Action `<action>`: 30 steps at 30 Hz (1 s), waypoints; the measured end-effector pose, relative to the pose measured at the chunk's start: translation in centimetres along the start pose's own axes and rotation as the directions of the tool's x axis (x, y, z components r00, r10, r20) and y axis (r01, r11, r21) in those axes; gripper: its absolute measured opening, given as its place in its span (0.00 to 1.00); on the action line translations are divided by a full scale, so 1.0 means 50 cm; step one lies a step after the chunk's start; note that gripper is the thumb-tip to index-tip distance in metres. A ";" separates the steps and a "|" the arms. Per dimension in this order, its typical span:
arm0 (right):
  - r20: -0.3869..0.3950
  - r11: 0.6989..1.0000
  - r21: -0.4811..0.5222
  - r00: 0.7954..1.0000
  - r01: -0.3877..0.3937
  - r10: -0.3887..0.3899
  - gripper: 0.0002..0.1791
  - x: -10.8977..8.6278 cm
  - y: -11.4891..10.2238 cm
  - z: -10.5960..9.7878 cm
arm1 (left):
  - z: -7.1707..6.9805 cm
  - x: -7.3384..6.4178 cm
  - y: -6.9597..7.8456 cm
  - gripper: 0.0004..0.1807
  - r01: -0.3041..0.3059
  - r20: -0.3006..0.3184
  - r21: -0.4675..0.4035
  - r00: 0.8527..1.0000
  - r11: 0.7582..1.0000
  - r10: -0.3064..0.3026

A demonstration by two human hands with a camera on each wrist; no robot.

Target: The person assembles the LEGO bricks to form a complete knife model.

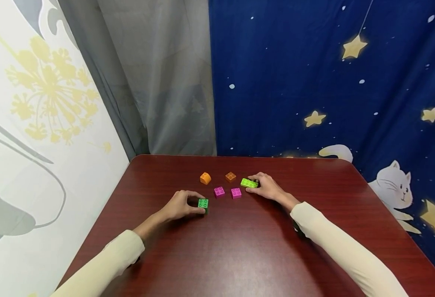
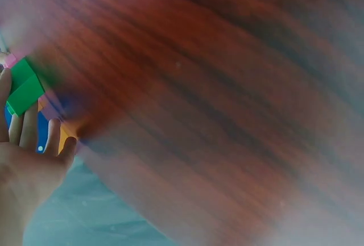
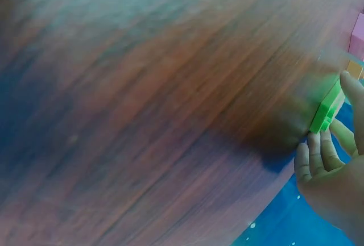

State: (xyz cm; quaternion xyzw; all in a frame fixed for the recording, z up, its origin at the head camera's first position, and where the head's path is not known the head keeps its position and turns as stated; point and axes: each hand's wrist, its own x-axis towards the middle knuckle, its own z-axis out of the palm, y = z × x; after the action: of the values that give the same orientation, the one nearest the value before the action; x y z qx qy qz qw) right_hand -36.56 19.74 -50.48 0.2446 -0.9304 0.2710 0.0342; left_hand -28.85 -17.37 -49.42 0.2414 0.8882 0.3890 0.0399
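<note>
A dark blue curtain (image 1: 277, 82) printed with stars and a white cat hangs beside a grey curtain (image 1: 173, 82), with a white wall (image 1: 2, 173) bearing a yellow flower to the left. Before them stands a reddish-brown bench (image 1: 239, 251). Two arms in cream sleeves reach over it. The left hand (image 1: 178, 205) pinches a green block (image 1: 203, 203) between thumb and fingers; whether the block touches the bench is hard to tell. The right hand (image 1: 268, 187) grips a longer lime block (image 1: 249, 183), thumb on the near side and fingers on the far side. Between the hands, two small magenta blocks, the left one (image 1: 219, 192) and the right one (image 1: 236, 193), lie near each other, studs up. Farther back sit an orange block (image 1: 204, 178) with a curved side and a brownish-orange block (image 1: 230, 177), apart, the latter near the lime one.
</note>
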 end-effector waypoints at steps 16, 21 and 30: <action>-0.011 0.999 0.051 1.000 0.007 -0.006 0.21 0.015 -0.004 -0.012 | 0.007 0.011 -0.006 0.20 0.001 -0.056 0.027 0.998 1.000 0.001; -0.009 0.998 0.064 1.000 0.019 -0.019 0.22 0.016 -0.014 -0.025 | 0.007 0.015 -0.011 0.21 0.006 -0.075 0.039 0.997 0.999 -0.004; -0.021 0.997 0.075 0.999 0.037 -0.035 0.21 0.019 -0.029 -0.041 | 0.006 0.021 -0.017 0.21 0.017 -0.074 0.030 0.997 0.999 -0.015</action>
State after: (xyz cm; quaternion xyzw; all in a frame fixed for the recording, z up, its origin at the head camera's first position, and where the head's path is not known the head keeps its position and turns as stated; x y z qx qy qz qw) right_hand -36.87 19.36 -47.84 0.2597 -0.9146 0.3075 0.0390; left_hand -30.02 -17.18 -50.14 0.2205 0.8968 0.3835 0.0065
